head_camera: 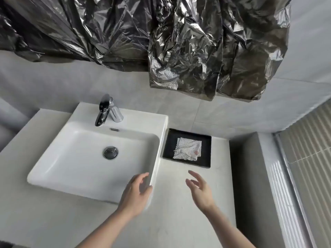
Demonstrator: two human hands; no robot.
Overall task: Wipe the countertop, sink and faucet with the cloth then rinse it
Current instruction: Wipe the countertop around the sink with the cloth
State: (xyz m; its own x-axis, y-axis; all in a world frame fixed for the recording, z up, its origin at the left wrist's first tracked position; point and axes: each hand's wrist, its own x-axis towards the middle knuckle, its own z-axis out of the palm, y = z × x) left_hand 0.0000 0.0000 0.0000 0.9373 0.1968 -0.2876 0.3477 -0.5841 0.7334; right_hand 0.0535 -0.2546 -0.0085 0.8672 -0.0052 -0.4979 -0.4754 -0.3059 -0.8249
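Both forearms cut off below; cloth [188, 149] pattern blurred.

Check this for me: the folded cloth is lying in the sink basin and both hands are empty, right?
Not quite. The head view shows the folded cloth lying in the black tray on the countertop, right of the sink, not in the basin. The left hand and right hand are indeed empty.

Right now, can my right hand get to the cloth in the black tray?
Probably yes. The right hand is open above the countertop just in front of the black tray, and nothing lies between it and the cloth, which sits uncovered.
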